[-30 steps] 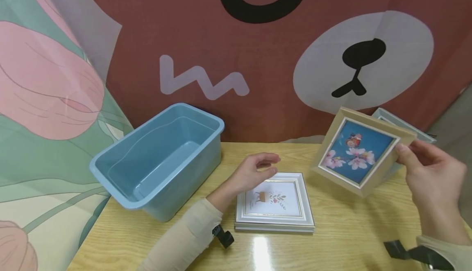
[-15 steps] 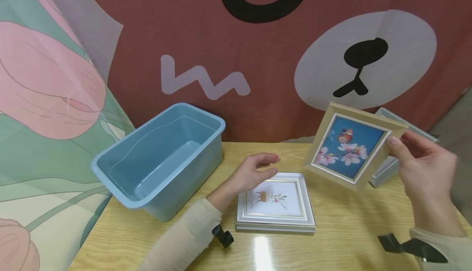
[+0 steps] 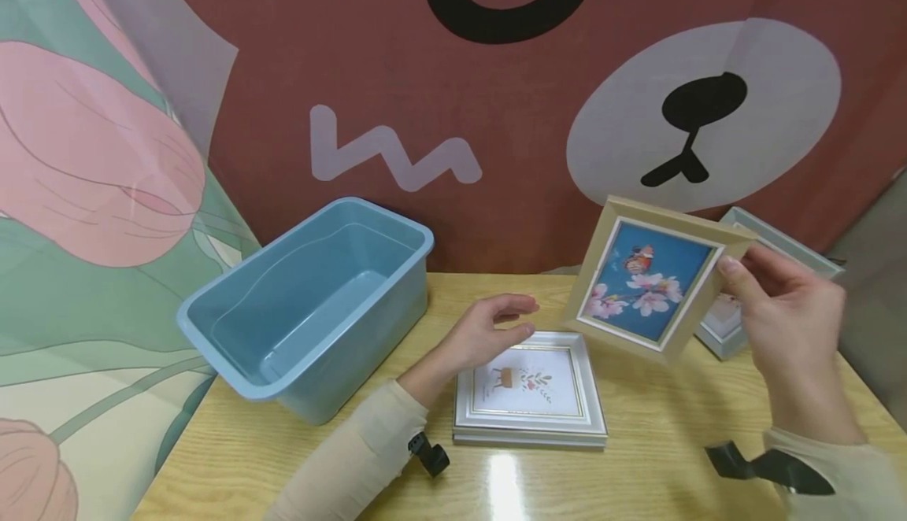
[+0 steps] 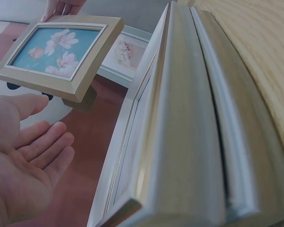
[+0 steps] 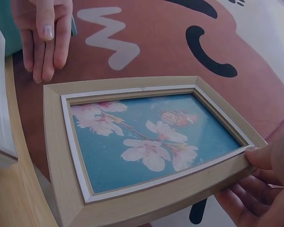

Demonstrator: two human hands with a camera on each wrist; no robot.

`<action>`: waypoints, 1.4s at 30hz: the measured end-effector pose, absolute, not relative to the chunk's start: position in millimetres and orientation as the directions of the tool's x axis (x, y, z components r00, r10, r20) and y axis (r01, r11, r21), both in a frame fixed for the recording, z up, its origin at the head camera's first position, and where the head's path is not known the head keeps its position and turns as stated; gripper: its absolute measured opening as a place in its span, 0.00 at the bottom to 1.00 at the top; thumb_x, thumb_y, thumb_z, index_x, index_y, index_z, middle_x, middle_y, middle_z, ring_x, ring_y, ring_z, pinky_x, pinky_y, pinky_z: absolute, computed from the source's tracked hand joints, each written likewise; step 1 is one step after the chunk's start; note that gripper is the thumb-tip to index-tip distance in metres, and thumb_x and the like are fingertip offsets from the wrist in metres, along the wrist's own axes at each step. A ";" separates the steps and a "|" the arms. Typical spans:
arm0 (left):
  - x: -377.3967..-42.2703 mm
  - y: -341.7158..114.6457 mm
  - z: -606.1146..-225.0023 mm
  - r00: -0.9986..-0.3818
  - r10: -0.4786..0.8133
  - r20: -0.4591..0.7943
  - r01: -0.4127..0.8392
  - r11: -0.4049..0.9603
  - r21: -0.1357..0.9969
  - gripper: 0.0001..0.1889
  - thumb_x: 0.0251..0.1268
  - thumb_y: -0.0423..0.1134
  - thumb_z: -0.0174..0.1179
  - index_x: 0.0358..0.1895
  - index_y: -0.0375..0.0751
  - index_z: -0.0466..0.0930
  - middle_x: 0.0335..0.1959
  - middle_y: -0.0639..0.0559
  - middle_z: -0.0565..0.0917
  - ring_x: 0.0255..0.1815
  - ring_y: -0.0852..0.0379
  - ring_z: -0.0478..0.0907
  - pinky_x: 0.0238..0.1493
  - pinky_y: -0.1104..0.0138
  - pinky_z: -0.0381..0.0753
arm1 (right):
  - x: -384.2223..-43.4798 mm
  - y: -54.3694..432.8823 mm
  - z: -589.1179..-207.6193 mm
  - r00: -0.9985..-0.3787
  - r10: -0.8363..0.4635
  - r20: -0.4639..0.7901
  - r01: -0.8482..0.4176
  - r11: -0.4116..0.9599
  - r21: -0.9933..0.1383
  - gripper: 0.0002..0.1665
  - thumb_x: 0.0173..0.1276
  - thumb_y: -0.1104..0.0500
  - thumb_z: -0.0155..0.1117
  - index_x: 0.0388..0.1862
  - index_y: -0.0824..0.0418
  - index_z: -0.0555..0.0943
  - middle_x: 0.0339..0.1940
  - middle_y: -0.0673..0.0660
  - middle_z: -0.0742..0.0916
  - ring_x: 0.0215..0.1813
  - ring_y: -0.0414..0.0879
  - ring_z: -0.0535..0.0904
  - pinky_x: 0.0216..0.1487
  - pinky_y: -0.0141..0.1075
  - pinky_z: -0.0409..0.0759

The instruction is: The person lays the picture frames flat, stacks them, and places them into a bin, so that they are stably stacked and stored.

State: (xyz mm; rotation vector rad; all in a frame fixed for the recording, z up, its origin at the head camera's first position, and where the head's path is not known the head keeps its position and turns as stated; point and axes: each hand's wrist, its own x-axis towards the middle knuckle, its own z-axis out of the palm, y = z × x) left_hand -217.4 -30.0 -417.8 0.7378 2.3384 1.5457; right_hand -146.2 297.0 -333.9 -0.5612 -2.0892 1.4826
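My right hand (image 3: 797, 324) pinches a wood-coloured picture frame (image 3: 591, 281) by its right edge, thumb on the front and fingers behind. Its picture shows pink blossoms and a butterfly on blue, and it is tilted in the air above the table. My left hand (image 3: 489, 330) hovers above the far left corner of white picture frames stacked flat (image 3: 527, 426), fingers relaxed and holding nothing. In the left wrist view the stack's side (image 4: 189, 118) shows two frames, one on the other. The held frame (image 5: 61, 156) fills much of the right wrist view.
A blue plastic bin (image 3: 368, 340) stands on the left of the wooden table (image 3: 659, 458). Behind my right hand is a pale grey-green picture frame (image 3: 723, 336), partly hidden. A printed cloth (image 3: 496, 222) with a bear face hangs along the back.
My right hand has carried the wood-coloured picture frame leftward, towards my left hand. More of the pale frame behind now shows. The left hand has stayed in place.
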 end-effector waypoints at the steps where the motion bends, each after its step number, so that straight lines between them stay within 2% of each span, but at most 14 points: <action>1: -217.6 -30.2 -418.2 -0.842 0.533 0.078 0.279 0.307 0.910 0.21 0.78 0.36 0.65 0.70 0.38 0.82 0.70 0.45 0.85 0.74 0.44 0.80 0.79 0.53 0.77 | -146.3 296.1 -333.4 -0.796 0.583 0.163 0.037 0.315 -0.948 0.27 0.76 0.53 0.71 0.73 0.53 0.83 0.38 0.26 0.87 0.36 0.24 0.85 0.39 0.13 0.81; 6: -218.4 -31.3 -419.2 -0.847 0.526 0.077 0.275 0.309 0.910 0.21 0.78 0.36 0.66 0.70 0.38 0.82 0.69 0.45 0.85 0.73 0.45 0.80 0.79 0.53 0.76 | -147.3 289.5 -332.5 -0.834 0.522 0.179 0.011 0.340 -0.940 0.28 0.77 0.53 0.70 0.74 0.53 0.82 0.43 0.27 0.88 0.39 0.26 0.86 0.43 0.13 0.81; 12: -220.9 -33.0 -419.9 -0.850 0.523 0.063 0.257 0.308 0.916 0.23 0.77 0.39 0.68 0.71 0.39 0.81 0.70 0.45 0.85 0.74 0.45 0.79 0.80 0.53 0.76 | -150.0 281.4 -334.0 -0.833 0.500 0.237 -0.017 0.405 -0.914 0.29 0.78 0.53 0.70 0.74 0.57 0.82 0.39 0.24 0.86 0.36 0.23 0.86 0.44 0.12 0.80; 20: -224.6 -37.8 -421.4 -0.849 0.524 0.066 0.263 0.311 0.913 0.26 0.76 0.39 0.69 0.74 0.41 0.79 0.72 0.46 0.84 0.75 0.46 0.79 0.80 0.54 0.76 | -153.7 274.3 -335.4 -0.841 0.470 0.269 -0.064 0.407 -0.911 0.28 0.78 0.58 0.70 0.73 0.64 0.81 0.37 0.23 0.86 0.35 0.23 0.86 0.42 0.13 0.81; 29: -227.5 -42.2 -423.1 -0.845 0.532 0.063 0.254 0.294 0.921 0.30 0.75 0.40 0.70 0.76 0.39 0.75 0.75 0.44 0.81 0.78 0.43 0.76 0.82 0.52 0.73 | -154.2 263.3 -334.3 -0.855 0.459 0.243 0.010 0.483 -0.875 0.30 0.79 0.48 0.69 0.75 0.55 0.81 0.44 0.29 0.87 0.40 0.22 0.84 0.47 0.11 0.78; 35: -229.5 -45.9 -423.9 -0.843 0.534 0.061 0.259 0.305 0.916 0.32 0.74 0.39 0.72 0.78 0.42 0.74 0.77 0.46 0.79 0.80 0.45 0.74 0.83 0.52 0.71 | -156.6 256.8 -334.3 -0.864 0.443 0.240 -0.009 0.461 -0.887 0.30 0.79 0.48 0.68 0.76 0.57 0.80 0.44 0.29 0.87 0.45 0.22 0.83 0.48 0.11 0.79; 42: -232.0 -51.1 -424.8 -0.813 0.576 0.087 0.313 0.307 0.899 0.36 0.72 0.38 0.73 0.80 0.40 0.70 0.80 0.46 0.76 0.82 0.46 0.71 0.84 0.53 0.69 | -157.7 250.9 -335.6 -0.863 0.410 0.296 -0.066 0.489 -0.870 0.28 0.79 0.50 0.68 0.74 0.56 0.82 0.45 0.31 0.88 0.43 0.22 0.84 0.48 0.12 0.79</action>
